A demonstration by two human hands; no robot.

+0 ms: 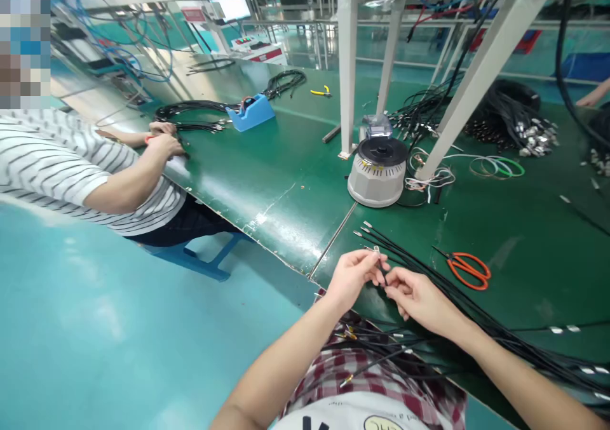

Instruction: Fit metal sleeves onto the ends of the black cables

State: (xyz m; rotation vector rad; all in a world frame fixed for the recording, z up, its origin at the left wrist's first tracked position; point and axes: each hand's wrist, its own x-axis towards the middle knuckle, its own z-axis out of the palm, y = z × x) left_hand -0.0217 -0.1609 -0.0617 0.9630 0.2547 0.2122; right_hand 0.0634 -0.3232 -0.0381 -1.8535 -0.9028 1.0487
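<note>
Between my two hands runs a short stretch of thin black cable (382, 270) with a small pale metal end piece (376, 249) at its top. My left hand (353, 279) pinches it just below that end, thumb against fingers. Slightly lower, the fingertips of my right hand (417, 298) close on the same cable. Behind the hands, a bundle of black cables (429, 276) with metal tips lies along the green table (267, 169). More cables with brass-coloured ends (350, 333) rest across my lap by the table edge.
Orange-handled scissors (469, 271) lie right of the bundle. A round grey tape dispenser (377, 173) stands by the white frame post (347, 68). To the left, a person in a striped shirt (71, 163) works near a blue tape holder (251, 114). Yellow pliers (321, 91) lie further back.
</note>
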